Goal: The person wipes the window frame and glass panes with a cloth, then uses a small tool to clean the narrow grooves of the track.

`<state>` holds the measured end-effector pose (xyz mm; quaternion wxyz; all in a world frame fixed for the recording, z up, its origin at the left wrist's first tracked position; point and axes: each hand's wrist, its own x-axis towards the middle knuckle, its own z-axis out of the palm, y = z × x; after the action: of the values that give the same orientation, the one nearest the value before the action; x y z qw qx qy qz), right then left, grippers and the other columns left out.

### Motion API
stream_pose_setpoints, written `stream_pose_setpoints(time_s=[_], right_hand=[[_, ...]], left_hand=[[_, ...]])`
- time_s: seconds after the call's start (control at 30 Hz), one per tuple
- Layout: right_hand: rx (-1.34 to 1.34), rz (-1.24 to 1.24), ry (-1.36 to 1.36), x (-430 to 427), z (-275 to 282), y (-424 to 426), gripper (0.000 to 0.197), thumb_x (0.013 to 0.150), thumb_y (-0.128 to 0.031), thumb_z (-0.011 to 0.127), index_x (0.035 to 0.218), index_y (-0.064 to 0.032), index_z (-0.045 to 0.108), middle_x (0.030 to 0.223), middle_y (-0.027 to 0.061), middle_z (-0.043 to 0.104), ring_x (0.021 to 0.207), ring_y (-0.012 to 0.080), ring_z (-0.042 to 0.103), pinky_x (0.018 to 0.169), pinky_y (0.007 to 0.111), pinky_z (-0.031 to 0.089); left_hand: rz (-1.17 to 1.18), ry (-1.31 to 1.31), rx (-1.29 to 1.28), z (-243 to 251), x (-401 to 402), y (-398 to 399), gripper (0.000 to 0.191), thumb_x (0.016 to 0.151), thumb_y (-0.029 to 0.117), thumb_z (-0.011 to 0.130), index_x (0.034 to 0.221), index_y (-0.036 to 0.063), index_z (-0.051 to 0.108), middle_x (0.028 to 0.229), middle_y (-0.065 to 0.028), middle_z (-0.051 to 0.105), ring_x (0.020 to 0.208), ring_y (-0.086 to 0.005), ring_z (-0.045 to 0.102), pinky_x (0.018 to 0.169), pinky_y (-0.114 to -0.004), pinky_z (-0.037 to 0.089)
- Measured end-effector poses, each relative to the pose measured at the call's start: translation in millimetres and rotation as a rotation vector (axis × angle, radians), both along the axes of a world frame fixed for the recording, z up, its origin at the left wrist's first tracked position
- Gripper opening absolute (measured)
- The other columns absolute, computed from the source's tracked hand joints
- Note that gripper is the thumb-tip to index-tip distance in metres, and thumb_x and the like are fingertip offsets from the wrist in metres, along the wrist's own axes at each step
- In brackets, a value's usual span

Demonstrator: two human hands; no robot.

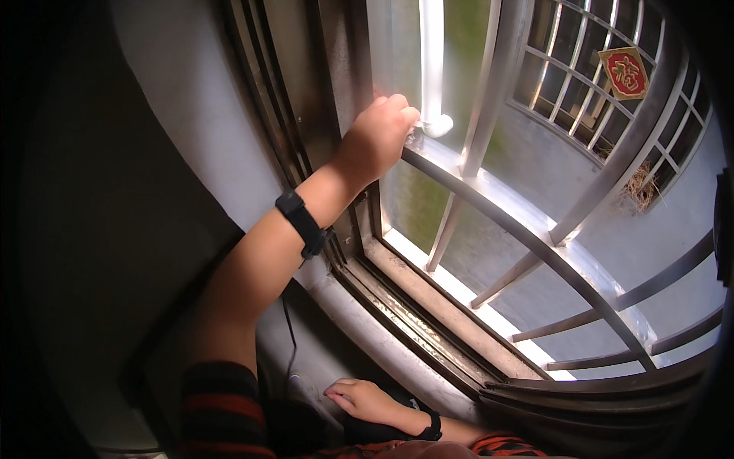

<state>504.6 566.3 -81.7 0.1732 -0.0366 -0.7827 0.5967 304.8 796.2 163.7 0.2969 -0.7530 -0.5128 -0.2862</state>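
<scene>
My left hand [383,135], a black band around its wrist, reaches through the window opening to the end of a horizontal metal bar [504,198] of the window grille. Its fingers are curled there, close to the elbow of a white plastic pipe [432,63]. The fingertips are turned away, so whatever they hold or touch is hidden. A bit of red shows just beyond the knuckles. Low in the view, my right hand [367,400] hangs near my body on the inner side of the sill [390,341]. Its fingers are loosely closed, and nothing shows in them.
Sliding window track [418,327] runs along the sill, with dark window frames [338,86] beside my left forearm. A thin black cable [291,333] hangs below the sill. Across the gap stands a wall with a barred window [579,63], a red-and-gold decoration [625,73] and dry straw [641,186].
</scene>
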Motion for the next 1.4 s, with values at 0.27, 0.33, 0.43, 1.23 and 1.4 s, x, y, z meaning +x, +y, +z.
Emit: stream_pose_setpoints(time_s=[0.27,0.33,0.43,1.23,1.4], right_hand=[[0.084,-0.071,-0.09,25.0,0.7,13.8,0.019,0.088,-0.017,0.052,0.092,-0.003,0.064,0.089,0.0135,0.063,0.085,0.0317,0.06,0.075,0.039,0.049],[0.081,-0.071,-0.09,31.2,6.3,9.0,0.019,0.088,-0.017,0.052,0.092,-0.0031,0.064,0.089,0.0133,0.063,0.085,0.0318,0.06,0.075,0.039,0.049],[0.108,-0.097,-0.096,38.4,11.7,12.6,0.018,0.087,-0.017,0.053,0.092,-0.0032,0.064,0.089,0.0131,0.063,0.084,0.0317,0.06,0.074,0.038,0.049],[0.205,-0.021,-0.088,46.2,6.2,13.9,0.021,0.088,-0.02,0.052,0.092,-0.0033,0.064,0.087,0.0127,0.063,0.084,0.0317,0.06,0.074,0.039,0.049],[0.174,-0.077,-0.101,53.3,9.2,14.3,0.021,0.088,-0.02,0.052,0.091,-0.0032,0.064,0.087,0.0131,0.063,0.084,0.0317,0.06,0.074,0.039,0.049]], left_hand=[[-0.194,-0.137,-0.098,3.2,19.2,-15.9,0.008,0.076,-0.004,0.062,0.083,-0.0013,0.064,0.084,-0.01,0.056,0.074,-0.0259,0.059,0.068,-0.031,0.048],[-0.109,-0.049,-0.073,4.0,-8.9,-10.3,0.008,0.075,-0.003,0.061,0.081,0.0005,0.064,0.084,-0.0104,0.056,0.076,-0.0275,0.059,0.068,-0.033,0.048],[-0.076,-0.014,-0.022,-2.2,0.9,-8.6,0.007,0.073,-0.004,0.06,0.077,0.0025,0.063,0.082,-0.0105,0.055,0.076,-0.028,0.058,0.068,-0.034,0.048],[-0.245,-0.411,-0.142,-2.5,51.6,-14.4,0.011,0.076,0.001,0.063,0.086,-0.0013,0.061,0.074,-0.0116,0.06,0.066,-0.0211,0.06,0.061,-0.029,0.048],[-0.192,-0.39,-0.167,-5.7,53.2,-15.0,0.013,0.075,0.001,0.061,0.087,0.0016,0.061,0.08,-0.0142,0.059,0.077,-0.0313,0.059,0.069,-0.037,0.048]])
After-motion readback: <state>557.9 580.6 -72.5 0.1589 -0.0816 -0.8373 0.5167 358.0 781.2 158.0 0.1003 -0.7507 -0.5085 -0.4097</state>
